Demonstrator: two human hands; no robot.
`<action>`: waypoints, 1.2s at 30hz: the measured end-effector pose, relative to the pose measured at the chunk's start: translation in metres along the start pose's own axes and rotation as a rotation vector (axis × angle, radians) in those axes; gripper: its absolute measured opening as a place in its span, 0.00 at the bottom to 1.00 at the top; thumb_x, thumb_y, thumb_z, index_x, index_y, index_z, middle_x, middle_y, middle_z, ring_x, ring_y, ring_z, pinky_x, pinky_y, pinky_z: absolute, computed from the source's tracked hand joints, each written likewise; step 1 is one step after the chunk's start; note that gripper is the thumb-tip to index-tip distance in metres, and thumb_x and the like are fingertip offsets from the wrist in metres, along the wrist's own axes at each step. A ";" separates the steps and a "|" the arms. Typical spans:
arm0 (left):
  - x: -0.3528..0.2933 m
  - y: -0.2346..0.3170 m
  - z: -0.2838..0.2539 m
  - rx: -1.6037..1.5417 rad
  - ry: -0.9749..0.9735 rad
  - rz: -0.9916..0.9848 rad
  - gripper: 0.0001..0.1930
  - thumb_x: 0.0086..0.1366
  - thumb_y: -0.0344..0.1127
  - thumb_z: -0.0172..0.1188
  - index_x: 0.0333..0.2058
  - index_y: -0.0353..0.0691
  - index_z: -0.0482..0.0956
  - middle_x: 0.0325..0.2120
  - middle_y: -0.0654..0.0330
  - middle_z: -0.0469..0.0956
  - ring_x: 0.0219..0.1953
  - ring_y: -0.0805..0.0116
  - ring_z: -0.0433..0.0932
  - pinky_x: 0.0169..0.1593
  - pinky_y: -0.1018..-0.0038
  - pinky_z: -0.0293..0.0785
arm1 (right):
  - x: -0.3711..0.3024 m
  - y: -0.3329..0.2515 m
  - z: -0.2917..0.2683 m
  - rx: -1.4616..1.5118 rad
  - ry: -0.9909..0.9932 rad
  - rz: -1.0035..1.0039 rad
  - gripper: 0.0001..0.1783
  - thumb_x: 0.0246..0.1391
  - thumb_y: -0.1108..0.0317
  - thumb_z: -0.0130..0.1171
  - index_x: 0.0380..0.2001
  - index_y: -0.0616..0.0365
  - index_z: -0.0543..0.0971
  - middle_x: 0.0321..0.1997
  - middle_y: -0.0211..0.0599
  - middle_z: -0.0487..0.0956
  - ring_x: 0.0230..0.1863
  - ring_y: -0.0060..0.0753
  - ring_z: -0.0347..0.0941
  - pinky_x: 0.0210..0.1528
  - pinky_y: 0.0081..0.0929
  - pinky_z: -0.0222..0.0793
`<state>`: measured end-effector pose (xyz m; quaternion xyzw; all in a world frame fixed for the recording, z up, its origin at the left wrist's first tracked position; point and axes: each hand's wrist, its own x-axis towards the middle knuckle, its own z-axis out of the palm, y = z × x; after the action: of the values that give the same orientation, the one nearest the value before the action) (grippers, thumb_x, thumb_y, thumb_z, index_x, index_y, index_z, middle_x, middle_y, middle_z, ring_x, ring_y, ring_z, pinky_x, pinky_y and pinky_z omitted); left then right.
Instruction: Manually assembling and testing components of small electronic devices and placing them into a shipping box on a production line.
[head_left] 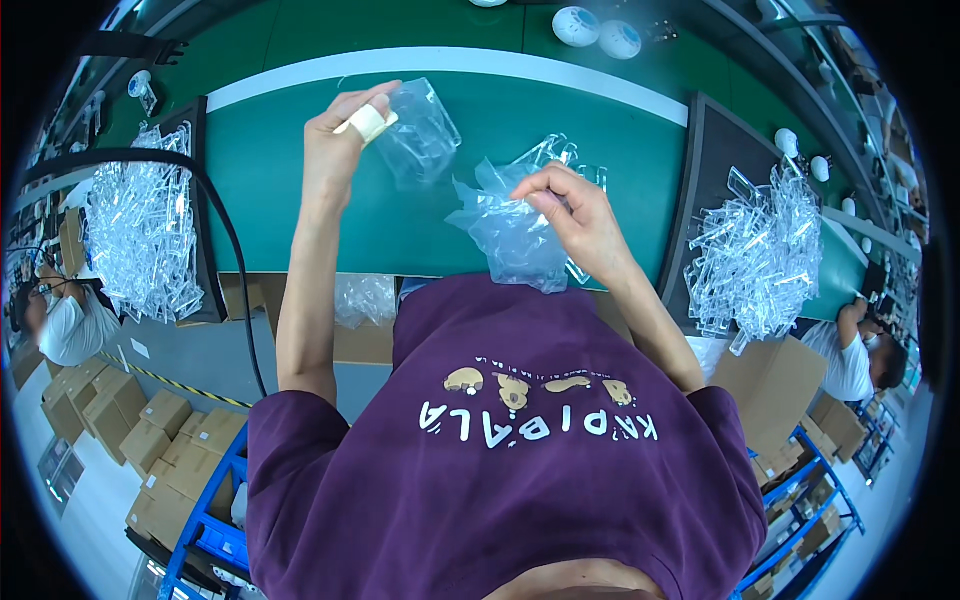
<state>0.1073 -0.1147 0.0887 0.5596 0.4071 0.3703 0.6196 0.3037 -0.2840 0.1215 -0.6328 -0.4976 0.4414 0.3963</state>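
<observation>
My left hand (335, 150) is raised over the left part of the green work surface (270, 230). It pinches a clear plastic bag (422, 135) by its edge; whether something lies inside it, I cannot make out. A pale yellow wrap (366, 122) covers part of a finger. Near my chest, my right hand (580, 215) has its fingertips closed on a crumpled bunch of clear plastic bags (515, 240). Just beyond that bunch, several clear plastic pieces (550, 150) lie on the surface, partly covered by the bags and hand.
Dark trays heaped with clear plastic pieces stand left (145, 230) and right (755, 250). A black cable (225, 215) arches beside the left tray. White round items (597, 32) sit past the far pale strip (450, 62). Cardboard boxes (180, 450) and co-workers (75, 320) are around.
</observation>
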 end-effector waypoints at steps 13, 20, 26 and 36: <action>-0.021 0.035 -0.020 0.355 0.075 0.073 0.05 0.53 0.29 0.60 0.29 0.36 0.80 0.32 0.61 0.77 0.34 0.75 0.73 0.36 0.80 0.68 | 0.001 -0.009 0.007 -0.029 -0.013 -0.023 0.07 0.53 0.75 0.49 0.32 0.60 0.77 0.29 0.30 0.73 0.31 0.22 0.66 0.34 0.18 0.60; -0.050 0.078 -0.036 0.472 -0.501 0.437 0.12 0.38 0.41 0.66 0.24 0.45 0.82 0.55 0.53 0.64 0.57 0.55 0.61 0.56 0.60 0.57 | 0.031 -0.006 0.029 0.266 0.134 0.148 0.08 0.55 0.76 0.46 0.34 0.60 0.76 0.30 0.27 0.73 0.35 0.18 0.67 0.37 0.16 0.62; -0.104 -0.001 -0.030 0.204 -0.169 -0.252 0.10 0.48 0.28 0.62 0.32 0.40 0.79 0.38 0.59 0.76 0.40 0.72 0.73 0.42 0.77 0.68 | 0.042 -0.027 0.130 0.600 -0.057 0.016 0.08 0.57 0.74 0.45 0.37 0.59 0.73 0.38 0.30 0.74 0.37 0.19 0.70 0.40 0.18 0.66; -0.190 -0.121 -0.179 0.315 0.013 -0.751 0.07 0.51 0.23 0.53 0.30 0.35 0.77 0.25 0.63 0.76 0.28 0.75 0.73 0.32 0.80 0.68 | 0.137 0.039 0.046 -0.831 -0.099 -0.841 0.19 0.42 0.77 0.51 0.42 0.57 0.73 0.50 0.37 0.72 0.52 0.40 0.67 0.53 0.36 0.63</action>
<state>-0.1323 -0.2306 -0.0220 0.4579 0.6388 0.0551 0.6158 0.2864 -0.1539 0.0488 -0.4620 -0.8548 0.0435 0.2325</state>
